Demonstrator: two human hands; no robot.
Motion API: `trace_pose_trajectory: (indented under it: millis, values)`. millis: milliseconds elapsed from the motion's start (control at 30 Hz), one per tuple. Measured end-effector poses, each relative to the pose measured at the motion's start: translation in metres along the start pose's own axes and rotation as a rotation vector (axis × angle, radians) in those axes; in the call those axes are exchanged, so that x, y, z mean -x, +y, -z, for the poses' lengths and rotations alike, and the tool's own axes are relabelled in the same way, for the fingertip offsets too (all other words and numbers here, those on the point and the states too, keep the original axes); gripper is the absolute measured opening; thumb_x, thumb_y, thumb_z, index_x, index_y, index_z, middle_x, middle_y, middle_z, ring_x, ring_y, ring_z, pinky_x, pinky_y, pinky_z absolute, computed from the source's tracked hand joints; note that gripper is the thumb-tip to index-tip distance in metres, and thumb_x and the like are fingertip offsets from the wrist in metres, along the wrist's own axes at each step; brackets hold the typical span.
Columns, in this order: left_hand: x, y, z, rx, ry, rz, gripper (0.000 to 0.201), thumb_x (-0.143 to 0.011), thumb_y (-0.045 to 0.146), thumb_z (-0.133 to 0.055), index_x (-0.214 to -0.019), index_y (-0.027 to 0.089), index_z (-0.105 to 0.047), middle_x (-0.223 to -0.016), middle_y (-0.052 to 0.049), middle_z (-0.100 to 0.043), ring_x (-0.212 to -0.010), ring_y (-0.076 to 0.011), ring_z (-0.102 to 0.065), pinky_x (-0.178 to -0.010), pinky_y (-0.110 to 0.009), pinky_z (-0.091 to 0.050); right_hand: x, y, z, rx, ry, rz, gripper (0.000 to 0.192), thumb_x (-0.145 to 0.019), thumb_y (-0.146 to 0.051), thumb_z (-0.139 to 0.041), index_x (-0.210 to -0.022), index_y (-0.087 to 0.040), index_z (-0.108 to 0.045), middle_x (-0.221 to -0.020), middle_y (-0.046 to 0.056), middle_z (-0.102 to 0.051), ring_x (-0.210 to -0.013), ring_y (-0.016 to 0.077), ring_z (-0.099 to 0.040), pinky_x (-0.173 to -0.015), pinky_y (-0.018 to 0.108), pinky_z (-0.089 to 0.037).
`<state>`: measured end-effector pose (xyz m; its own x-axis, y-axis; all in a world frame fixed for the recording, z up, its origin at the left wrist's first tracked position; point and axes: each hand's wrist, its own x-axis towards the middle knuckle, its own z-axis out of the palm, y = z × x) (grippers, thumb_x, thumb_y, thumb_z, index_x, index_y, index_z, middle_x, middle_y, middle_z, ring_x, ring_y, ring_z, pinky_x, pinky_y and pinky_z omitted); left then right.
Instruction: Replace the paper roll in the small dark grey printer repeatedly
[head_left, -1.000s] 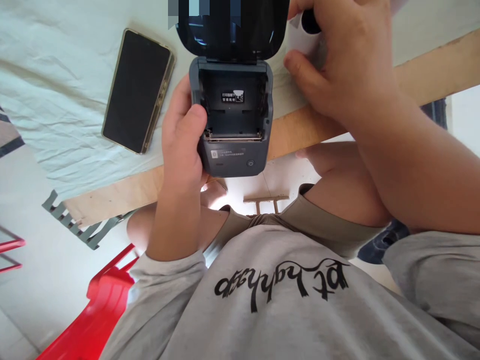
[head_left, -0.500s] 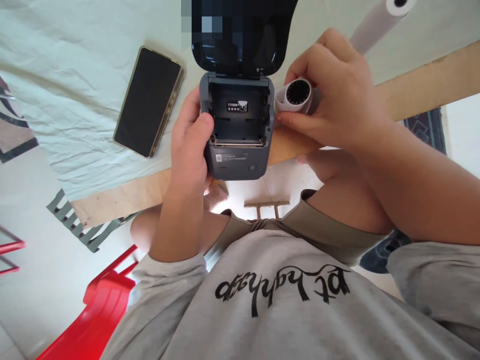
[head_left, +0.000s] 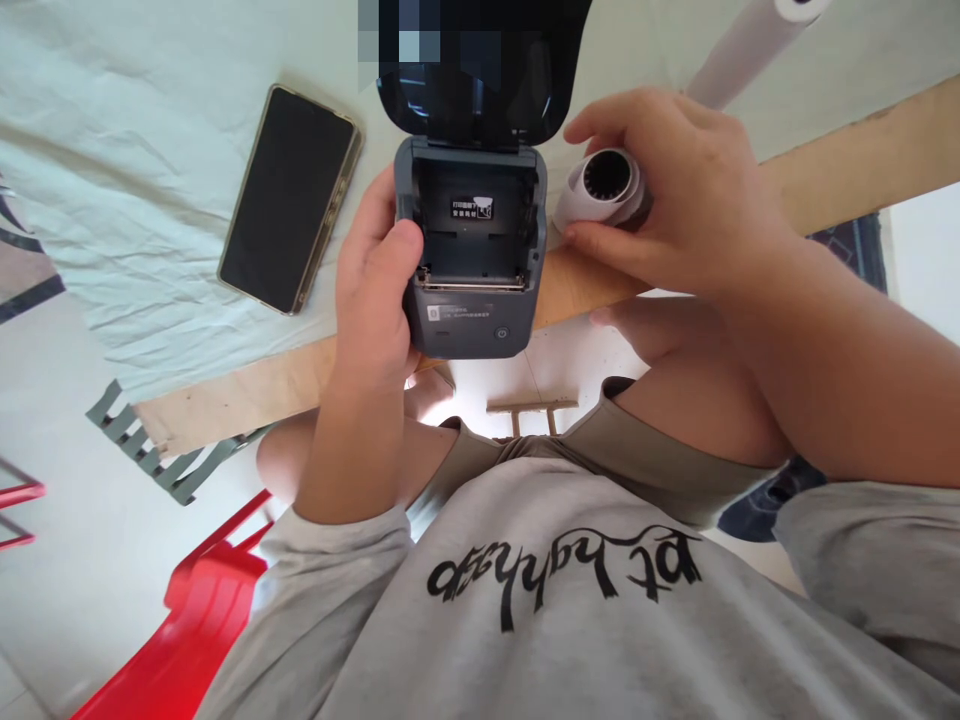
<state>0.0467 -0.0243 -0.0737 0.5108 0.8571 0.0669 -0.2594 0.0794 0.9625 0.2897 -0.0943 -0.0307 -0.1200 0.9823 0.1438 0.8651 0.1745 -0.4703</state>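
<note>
Tilting now, the paper roll point(head_left: 604, 190) has turned slightly in the right hand point(head_left: 690, 195), fingers wrapped around it beside the open label printer point(head_left: 471, 262). Left hand point(head_left: 375, 290) grips the printer at the table point(head_left: 825, 170) edge; smartphone point(head_left: 289, 198) lies beyond.

Likely a home or informal workspace: cloth-covered plywood table point(head_left: 247, 385), red plastic chair point(head_left: 187, 640), tiled floor.

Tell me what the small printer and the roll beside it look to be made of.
Printer: apparently matte grey moulded plastic, with rounded corners and a glossy dark lid. Roll: probably white paper wound on a dark, ridged core, likely plastic.
</note>
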Motion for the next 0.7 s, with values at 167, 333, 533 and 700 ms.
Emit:
trace_pose_trajectory:
  millis: [167, 333, 533, 700]
  values:
    - [-0.003, -0.005, 0.004, -0.035, -0.005, -0.024, 0.047, -0.078, 0.059, -0.062, -0.12, 0.037, -0.066, -0.116, -0.005, -0.068, -0.105, -0.0349, -0.066, -0.085, -0.055, -0.058, -0.002, -0.002, 0.0, 0.1, -0.046, -0.132, 0.062, -0.077, -0.052, -0.069, -0.131, -0.029, -0.049, -0.123, 0.005, -0.063, -0.111, 0.0266, -0.063, -0.093, 0.045, -0.051]
    - [-0.004, -0.003, 0.002, -0.059, 0.007, -0.044, 0.046, -0.073, 0.06, -0.064, -0.115, 0.041, -0.068, -0.11, -0.003, -0.07, -0.1, -0.034, -0.067, -0.08, -0.054, -0.06, -0.002, -0.004, 0.001, 0.252, -0.065, -0.189, 0.074, -0.074, -0.071, -0.065, -0.134, -0.031, -0.046, -0.115, 0.005, -0.065, -0.105, 0.0306, -0.064, -0.087, 0.047, -0.049]
    - [-0.005, -0.007, 0.004, -0.052, -0.014, -0.035, 0.047, -0.074, 0.061, -0.062, -0.116, 0.041, -0.067, -0.111, -0.002, -0.071, -0.1, -0.0331, -0.066, -0.08, -0.053, -0.06, 0.0, 0.001, -0.003, 0.242, -0.038, -0.188, 0.073, -0.073, -0.074, -0.063, -0.131, -0.031, -0.05, -0.082, 0.002, -0.059, -0.075, 0.0186, -0.054, -0.068, 0.031, -0.035]
    - [-0.006, -0.014, 0.008, -0.054, 0.016, -0.062, 0.054, -0.074, 0.065, -0.058, -0.12, 0.039, -0.067, -0.112, -0.007, -0.069, -0.097, -0.036, -0.065, -0.074, -0.055, -0.057, -0.001, 0.005, -0.004, 0.179, 0.003, -0.175, 0.075, -0.066, -0.081, -0.065, -0.124, -0.034, -0.054, -0.078, 0.0, -0.058, -0.065, 0.013, -0.044, -0.066, 0.031, -0.036]
